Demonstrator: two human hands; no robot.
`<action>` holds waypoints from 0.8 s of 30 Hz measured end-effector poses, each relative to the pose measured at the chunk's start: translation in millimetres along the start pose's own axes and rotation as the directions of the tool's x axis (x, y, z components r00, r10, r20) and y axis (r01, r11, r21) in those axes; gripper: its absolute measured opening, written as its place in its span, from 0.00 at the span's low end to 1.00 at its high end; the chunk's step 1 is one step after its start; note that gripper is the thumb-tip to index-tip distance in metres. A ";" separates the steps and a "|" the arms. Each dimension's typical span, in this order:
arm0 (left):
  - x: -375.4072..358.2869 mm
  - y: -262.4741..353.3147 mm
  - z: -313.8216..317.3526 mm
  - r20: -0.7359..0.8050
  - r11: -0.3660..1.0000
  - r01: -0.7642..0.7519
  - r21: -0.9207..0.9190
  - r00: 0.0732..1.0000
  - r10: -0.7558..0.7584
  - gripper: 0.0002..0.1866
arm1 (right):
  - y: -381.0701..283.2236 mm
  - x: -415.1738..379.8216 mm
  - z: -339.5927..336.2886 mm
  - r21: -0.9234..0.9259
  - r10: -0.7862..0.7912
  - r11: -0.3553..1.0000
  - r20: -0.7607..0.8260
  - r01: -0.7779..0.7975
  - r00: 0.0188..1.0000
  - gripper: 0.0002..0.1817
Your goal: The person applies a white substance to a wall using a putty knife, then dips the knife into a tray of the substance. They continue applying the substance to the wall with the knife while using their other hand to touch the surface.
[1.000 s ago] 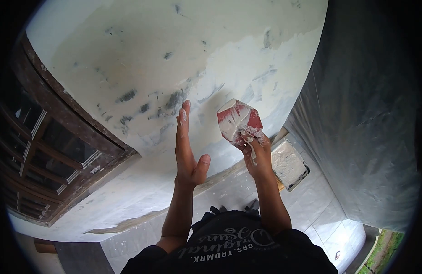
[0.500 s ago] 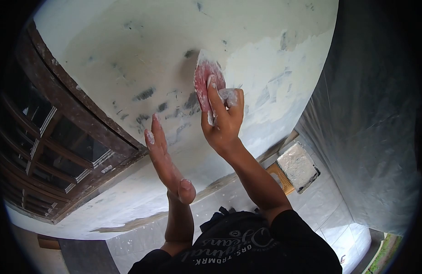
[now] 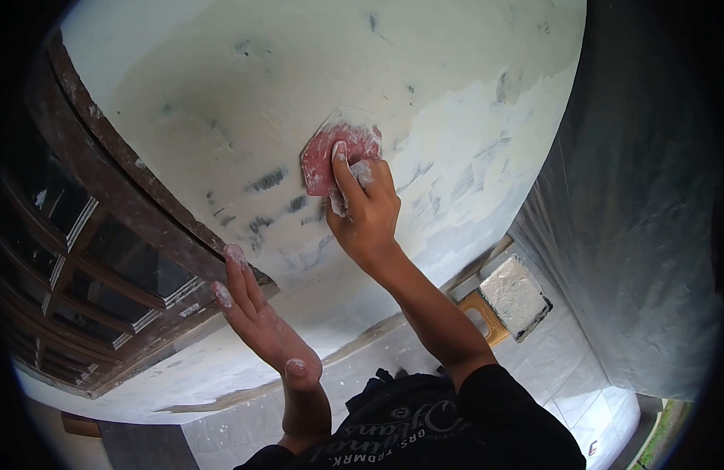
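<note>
My right hand (image 3: 367,205) grips a red, roughly rectangular spreader (image 3: 323,160) smeared with white paste. The spreader lies against the pale wall (image 3: 244,102), which bears dark streaks and patches of filler. White paste coats some fingers of that hand. My left hand (image 3: 261,319) holds nothing; its fingers stretch up, apart, near the lower corner of the window frame, with white paste on the fingertips and thumb.
The brown wooden window frame (image 3: 131,211) with glass panes runs along the left. At the right, a paste-filled tray (image 3: 515,296) rests on a yellow-brown stool (image 3: 485,317) above grey floor tiles (image 3: 550,368). Plastic sheeting (image 3: 636,235) hangs farther right.
My right hand has shifted left with the spreader, whose broad face now shows more. My left hand has moved left and down toward the window frame, its fingers tilted more to the left.
</note>
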State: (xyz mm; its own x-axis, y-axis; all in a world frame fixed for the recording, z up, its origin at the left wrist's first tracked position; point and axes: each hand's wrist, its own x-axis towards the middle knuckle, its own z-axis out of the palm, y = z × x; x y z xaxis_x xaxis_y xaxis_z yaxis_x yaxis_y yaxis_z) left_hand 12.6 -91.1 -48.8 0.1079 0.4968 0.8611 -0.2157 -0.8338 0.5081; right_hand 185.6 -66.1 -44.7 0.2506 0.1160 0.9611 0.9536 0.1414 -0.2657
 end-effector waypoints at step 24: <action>-3.8 0.5 26.2 0.212 0.992 -0.100 -0.082 0.970 0.116 0.51 | 7.3 -26.3 -80.6 0.222 0.321 0.929 -0.095 -0.295 0.942 0.26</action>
State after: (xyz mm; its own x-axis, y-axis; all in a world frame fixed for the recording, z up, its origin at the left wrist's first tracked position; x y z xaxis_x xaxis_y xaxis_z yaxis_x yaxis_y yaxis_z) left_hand 37.6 -99.7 -51.4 0.2858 0.3345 0.8980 -0.3047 -0.8567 0.4162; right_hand 199.4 -147.3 -65.9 0.5584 0.0614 0.8273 0.7754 0.3159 -0.5468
